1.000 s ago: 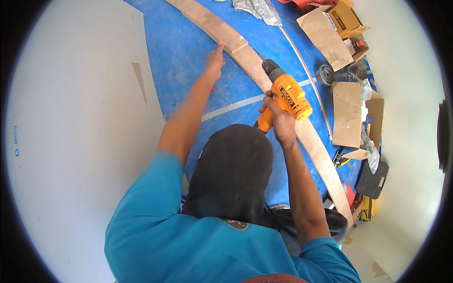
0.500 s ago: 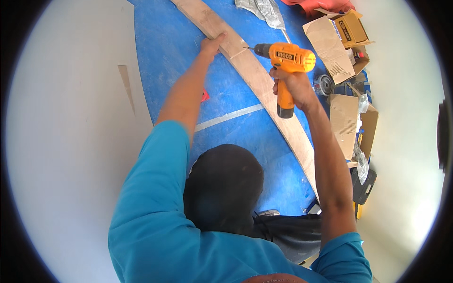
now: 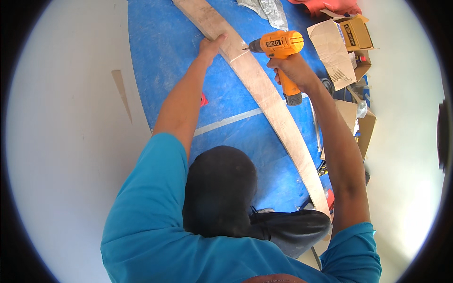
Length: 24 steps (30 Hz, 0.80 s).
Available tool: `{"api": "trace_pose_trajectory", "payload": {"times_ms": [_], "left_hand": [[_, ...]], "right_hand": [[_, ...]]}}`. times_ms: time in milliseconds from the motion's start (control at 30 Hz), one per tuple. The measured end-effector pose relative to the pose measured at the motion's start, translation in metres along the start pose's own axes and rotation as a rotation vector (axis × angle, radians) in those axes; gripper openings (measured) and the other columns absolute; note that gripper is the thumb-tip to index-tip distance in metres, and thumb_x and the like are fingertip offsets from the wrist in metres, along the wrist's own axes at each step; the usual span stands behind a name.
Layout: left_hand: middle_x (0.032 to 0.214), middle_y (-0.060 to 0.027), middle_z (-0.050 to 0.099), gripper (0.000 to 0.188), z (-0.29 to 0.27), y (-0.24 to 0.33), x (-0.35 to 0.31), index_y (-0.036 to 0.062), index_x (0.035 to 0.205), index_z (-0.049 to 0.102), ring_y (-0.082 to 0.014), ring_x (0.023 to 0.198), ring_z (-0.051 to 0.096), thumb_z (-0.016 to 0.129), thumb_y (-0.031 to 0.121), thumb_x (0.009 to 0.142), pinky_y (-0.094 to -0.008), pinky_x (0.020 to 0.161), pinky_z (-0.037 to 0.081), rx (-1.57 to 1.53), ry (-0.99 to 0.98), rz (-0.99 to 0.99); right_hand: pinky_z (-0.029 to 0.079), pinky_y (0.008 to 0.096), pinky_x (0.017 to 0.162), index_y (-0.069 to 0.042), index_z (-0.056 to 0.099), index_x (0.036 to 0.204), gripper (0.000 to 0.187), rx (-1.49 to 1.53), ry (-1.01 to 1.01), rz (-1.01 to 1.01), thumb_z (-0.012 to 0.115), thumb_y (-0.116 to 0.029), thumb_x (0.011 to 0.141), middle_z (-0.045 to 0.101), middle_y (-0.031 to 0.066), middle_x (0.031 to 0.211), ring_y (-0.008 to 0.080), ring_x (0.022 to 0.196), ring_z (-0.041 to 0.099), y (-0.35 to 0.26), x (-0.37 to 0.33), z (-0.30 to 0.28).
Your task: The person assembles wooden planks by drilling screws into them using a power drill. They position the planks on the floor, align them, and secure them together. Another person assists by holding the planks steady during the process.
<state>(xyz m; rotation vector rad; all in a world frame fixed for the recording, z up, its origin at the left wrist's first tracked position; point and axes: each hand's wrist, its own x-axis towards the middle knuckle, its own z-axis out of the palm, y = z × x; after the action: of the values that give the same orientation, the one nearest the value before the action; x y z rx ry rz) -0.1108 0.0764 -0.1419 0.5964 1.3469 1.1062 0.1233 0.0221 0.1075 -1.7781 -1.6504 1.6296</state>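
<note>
Wood board (image 3: 262,89) has its far end cut off. The left hand (image 3: 210,48) grips its edge, partly hidden. The right hand (image 3: 294,70) squeezes an orange drill (image 3: 285,43); I can't tell if its bit (image 3: 245,49) touches wood. Blue floor (image 3: 163,52) spreads below; boxes (image 3: 333,53) sit by a white wall (image 3: 406,141).

The floor (image 3: 278,174) is blue. A long wooden plank (image 3: 271,101) spans it from near twelve o'clock to four; a pale strip (image 3: 226,122) crosses near the centre. Small red object (image 3: 204,100) at eleven, silvery sheeting (image 3: 272,12) past twelve, red fabric (image 3: 330,6) at one, cardboard boxes (image 3: 332,52) at two.
</note>
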Motion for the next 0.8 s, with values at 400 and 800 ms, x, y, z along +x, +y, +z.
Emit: {"api": "trace_pose_trajectory", "payload": {"times_ms": [400, 800], "left_hand": [[0.134, -0.0087, 0.069, 0.076, 0.000, 0.004, -0.002, 0.0057, 0.141, 0.061, -0.0239, 0.121, 0.065, 0.087, 0.050, 0.085, -0.0462, 0.102, 0.050, -0.009, -0.012, -0.061], [0.142, -0.0066, 0.065, 0.081, -0.003, 0.000, 0.003, 0.0099, 0.145, 0.056, -0.0235, 0.131, 0.059, 0.089, 0.049, 0.083, -0.0472, 0.108, 0.045, -0.050, -0.020, -0.128]], "right_hand": [[0.055, 0.0325, 0.055, -0.001, 0.065, 0.111, 0.031, -0.160, -0.048, 0.031, 0.072, -0.012, 0.083, 0.063, 0.0052, 0.081, 0.0153, 0.059, 0.063, -0.023, 0.027, -0.002], [0.054, 0.0352, 0.057, -0.005, 0.065, 0.119, 0.038, -0.389, -0.147, 0.171, 0.071, -0.012, 0.082, 0.061, 0.0054, 0.083, 0.0172, 0.062, 0.061, -0.061, 0.048, -0.007]]}}
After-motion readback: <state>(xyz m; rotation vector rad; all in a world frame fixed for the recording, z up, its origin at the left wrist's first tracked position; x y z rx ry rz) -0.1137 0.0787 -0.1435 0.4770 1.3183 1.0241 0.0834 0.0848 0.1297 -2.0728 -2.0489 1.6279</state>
